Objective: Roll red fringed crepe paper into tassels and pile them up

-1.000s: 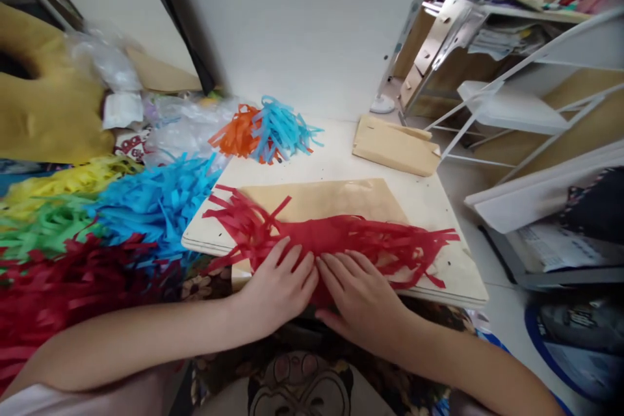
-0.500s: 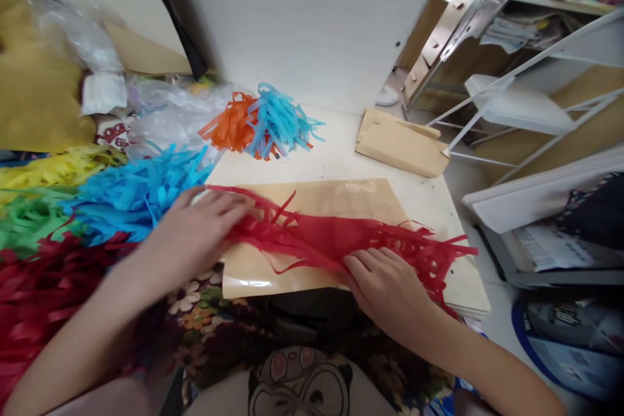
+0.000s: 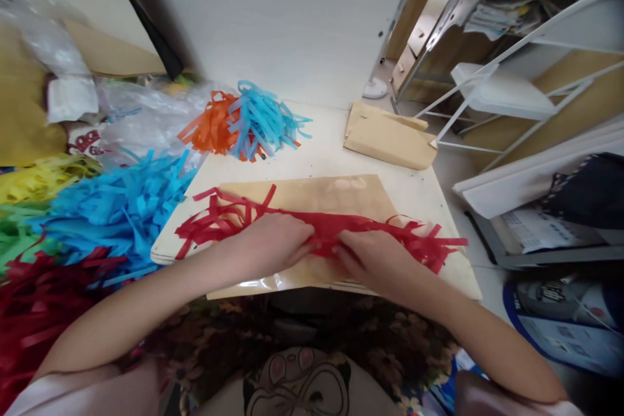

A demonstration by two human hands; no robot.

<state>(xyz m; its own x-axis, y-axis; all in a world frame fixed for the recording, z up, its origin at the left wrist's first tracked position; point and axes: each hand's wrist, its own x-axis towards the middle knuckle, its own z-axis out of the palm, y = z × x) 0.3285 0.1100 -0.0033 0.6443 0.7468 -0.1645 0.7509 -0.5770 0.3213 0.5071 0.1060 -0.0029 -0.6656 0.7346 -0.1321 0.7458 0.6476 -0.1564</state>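
A strip of red tissue paper (image 3: 336,224) with fringed ends lies across a tan sheet (image 3: 292,188) on the white board. My left hand (image 3: 285,237) grips its near edge left of the middle, fingers closed. Close by on the right, my right hand (image 3: 365,250) pinches the same edge, fingers bent over the paper. Loose red fringe spreads out to either side of both hands. Toward the back of the board sit an orange tassel (image 3: 214,123) and a light blue tassel (image 3: 266,120), touching each other.
A folded brown paper bag (image 3: 390,140) lies at the board's back right. Blue fringed paper (image 3: 117,208), dark red fringe (image 3: 43,299) and green and yellow bundles pile up on the left. A white folding chair (image 3: 502,91) stands at the right, beyond the white board (image 3: 312,159).
My left hand has moved right from the strip's left fringe to near its middle. The red paper is gathered narrower, and its left fringe now lies loose. The view has shifted slightly.
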